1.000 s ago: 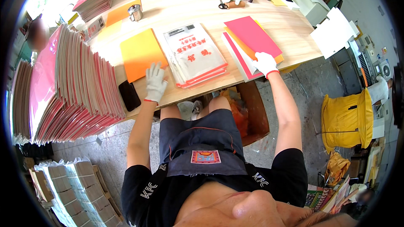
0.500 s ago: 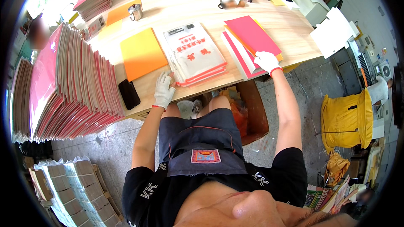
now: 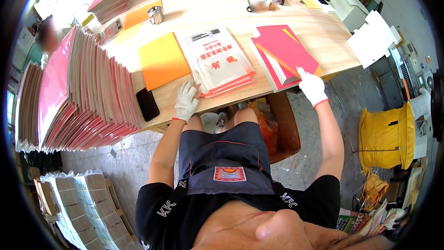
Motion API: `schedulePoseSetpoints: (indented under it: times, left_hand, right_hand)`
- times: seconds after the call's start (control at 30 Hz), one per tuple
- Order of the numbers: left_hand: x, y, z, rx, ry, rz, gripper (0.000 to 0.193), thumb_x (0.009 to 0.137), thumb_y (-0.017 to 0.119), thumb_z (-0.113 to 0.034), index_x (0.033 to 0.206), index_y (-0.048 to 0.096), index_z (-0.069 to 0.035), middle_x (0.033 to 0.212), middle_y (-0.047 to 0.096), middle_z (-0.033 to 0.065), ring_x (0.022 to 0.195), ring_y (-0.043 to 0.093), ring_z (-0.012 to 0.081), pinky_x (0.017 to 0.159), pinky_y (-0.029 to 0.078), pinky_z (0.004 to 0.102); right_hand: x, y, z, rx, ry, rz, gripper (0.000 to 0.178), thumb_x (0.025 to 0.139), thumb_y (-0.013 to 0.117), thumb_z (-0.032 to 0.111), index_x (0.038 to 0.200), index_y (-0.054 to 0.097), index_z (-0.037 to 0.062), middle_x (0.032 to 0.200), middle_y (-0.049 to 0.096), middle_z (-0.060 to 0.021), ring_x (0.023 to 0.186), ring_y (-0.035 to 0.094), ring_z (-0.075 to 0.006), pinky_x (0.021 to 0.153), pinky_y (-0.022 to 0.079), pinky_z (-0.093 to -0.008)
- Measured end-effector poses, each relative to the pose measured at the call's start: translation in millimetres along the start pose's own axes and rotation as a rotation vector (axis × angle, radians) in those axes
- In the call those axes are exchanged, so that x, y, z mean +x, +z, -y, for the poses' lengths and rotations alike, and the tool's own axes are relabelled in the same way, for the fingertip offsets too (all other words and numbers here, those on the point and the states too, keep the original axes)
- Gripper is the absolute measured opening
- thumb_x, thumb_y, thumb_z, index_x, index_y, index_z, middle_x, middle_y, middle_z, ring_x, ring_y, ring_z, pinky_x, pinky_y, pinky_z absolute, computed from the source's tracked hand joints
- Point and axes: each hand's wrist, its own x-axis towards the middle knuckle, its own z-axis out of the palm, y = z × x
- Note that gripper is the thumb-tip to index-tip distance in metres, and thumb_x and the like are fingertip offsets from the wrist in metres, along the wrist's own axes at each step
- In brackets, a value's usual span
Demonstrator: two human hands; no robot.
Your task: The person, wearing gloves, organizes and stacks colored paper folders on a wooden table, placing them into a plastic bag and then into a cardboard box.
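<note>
My right hand (image 3: 312,86), in a white glove with a red cuff, is closed at the near edge of a stack of pink sheets (image 3: 286,41). Its fingers pinch the end of an orange sheet (image 3: 280,60), whose edge shows as a slanting strip across the pink. My left hand (image 3: 187,101), gloved alike, lies open at the table edge, fingertips beside the near left corner of a pile of white printed packets (image 3: 217,62) with red edges. Left of the packets lies an orange-yellow pile of sheets (image 3: 164,60).
A black phone (image 3: 147,104) lies at the table's near left edge, beside tall leaning stacks of pink-covered booklets (image 3: 92,92). Farther back stand a metal mug (image 3: 156,15) and more pink stacks (image 3: 109,3). Under the table is a brown box (image 3: 286,132); a yellow bag (image 3: 386,136) stands at right.
My right hand has moved right and toward me, and the orange edge across the pink stack has shifted with it. My left hand stays by the packets. The whole view has shifted slightly.
</note>
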Motion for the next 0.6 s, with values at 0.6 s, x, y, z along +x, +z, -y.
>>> schedulePoseSetpoints:
  times: [0.6]
  left_hand:
    - [29.8,-43.5,-50.6,-0.186,0.151,-0.097,0.039,0.083,0.059,-0.01,0.121,0.058,-0.006,0.135,0.048,0.0155,0.129,0.04,0.037,0.105,0.035,0.0414]
  right_hand:
    - [-13.3,105.4,-55.6,1.929,0.448,-0.339,0.045,0.088,0.048,0.0,0.133,0.043,-0.0008,0.123,0.054,-0.0108,0.112,0.054,-0.0199,0.098,0.045,-0.0376]
